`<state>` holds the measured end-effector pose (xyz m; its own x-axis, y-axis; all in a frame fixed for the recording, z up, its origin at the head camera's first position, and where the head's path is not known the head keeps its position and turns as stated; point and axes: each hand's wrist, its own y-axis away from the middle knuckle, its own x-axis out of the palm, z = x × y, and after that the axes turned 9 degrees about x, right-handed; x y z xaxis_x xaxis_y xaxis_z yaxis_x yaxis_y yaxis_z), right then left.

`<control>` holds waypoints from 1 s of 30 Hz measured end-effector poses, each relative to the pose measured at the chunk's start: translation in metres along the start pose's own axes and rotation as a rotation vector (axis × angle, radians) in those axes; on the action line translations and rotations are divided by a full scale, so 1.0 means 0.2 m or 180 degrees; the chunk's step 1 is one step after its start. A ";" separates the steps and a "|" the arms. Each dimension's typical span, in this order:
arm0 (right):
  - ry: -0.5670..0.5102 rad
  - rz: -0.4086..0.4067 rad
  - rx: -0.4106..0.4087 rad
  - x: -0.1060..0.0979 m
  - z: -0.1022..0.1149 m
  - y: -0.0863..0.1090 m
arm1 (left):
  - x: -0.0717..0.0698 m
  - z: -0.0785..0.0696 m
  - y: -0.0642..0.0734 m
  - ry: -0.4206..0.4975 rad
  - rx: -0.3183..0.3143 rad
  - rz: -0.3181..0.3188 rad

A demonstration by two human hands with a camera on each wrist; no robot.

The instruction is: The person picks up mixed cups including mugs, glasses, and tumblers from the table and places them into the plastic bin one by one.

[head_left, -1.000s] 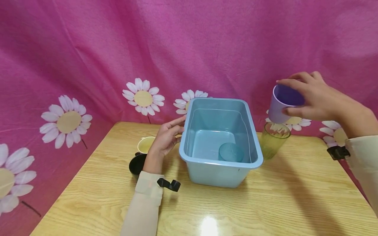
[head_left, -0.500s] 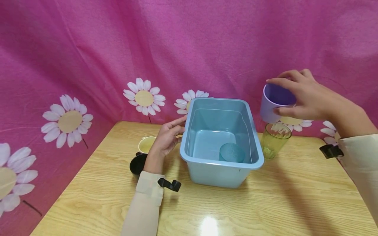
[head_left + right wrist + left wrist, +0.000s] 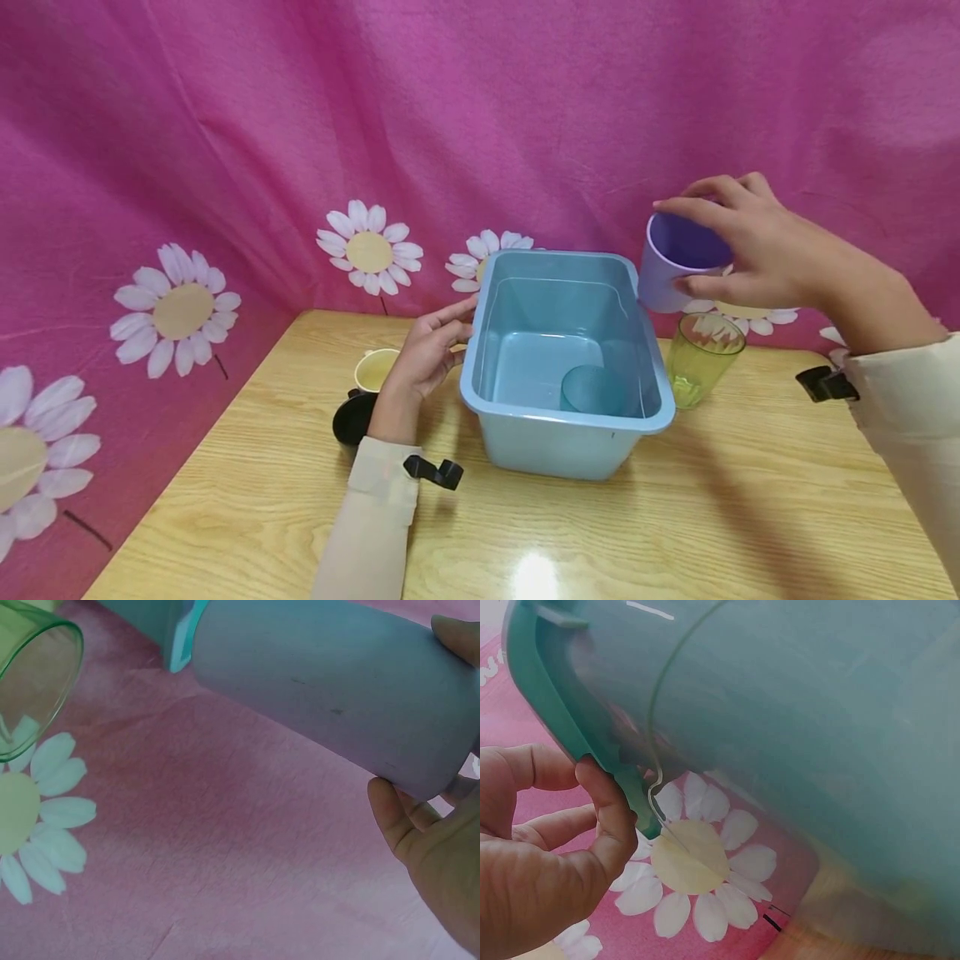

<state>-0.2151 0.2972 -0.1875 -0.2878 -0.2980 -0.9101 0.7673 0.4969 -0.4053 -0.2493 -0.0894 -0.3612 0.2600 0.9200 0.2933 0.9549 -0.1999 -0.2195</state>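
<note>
A light blue plastic basin [image 3: 547,446] stands on the wooden table, with a teal cup [image 3: 592,390] inside it near the front right. My left hand [image 3: 429,354] pinches the basin's left rim; in the left wrist view thumb and fingers [image 3: 607,810] close on that edge. With thumb and fingers at its rim, my right hand [image 3: 772,242] holds a purple cup [image 3: 663,275], mouth up and slightly tilted. The cup hangs in the air at the basin's right rim, overlapping it in the head view. Below it a yellow-green clear glass [image 3: 705,362] stands beside the basin.
Left of the basin, a pale yellow cup [image 3: 373,371] and a black cup [image 3: 354,418] stand close together, partly hidden by the left forearm. A pink curtain with daisies [image 3: 585,125] hangs along the table's back edge.
My right hand has carried the purple cup leftward, from above the yellow-green glass to the basin's right rim. The left hand stays on the basin.
</note>
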 end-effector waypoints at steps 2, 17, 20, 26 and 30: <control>0.0011 0.0005 -0.0020 0.00 0.02 0.00 | 0.00 0.00 0.00 -0.0003 0.0006 0.0000; -0.0023 0.0056 -0.0213 0.04 0.14 -0.05 | 0.00 0.00 0.00 -0.0022 -0.0003 -0.0012; -0.0060 0.0078 -0.0216 0.07 0.16 -0.06 | 0.00 0.00 0.00 -0.0025 0.0004 -0.0009; -0.0140 0.0186 -0.0176 0.13 0.16 -0.07 | 0.00 0.01 0.00 -0.0039 0.0007 0.0017; -0.0176 0.0111 -0.0273 0.19 0.14 -0.08 | 0.00 0.00 0.00 -0.0039 0.0018 -0.0002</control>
<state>-0.2220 0.2543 -0.2130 -0.2278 -0.3228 -0.9187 0.7238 0.5749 -0.3815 -0.2497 -0.0892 -0.3618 0.2575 0.9242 0.2821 0.9543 -0.1974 -0.2244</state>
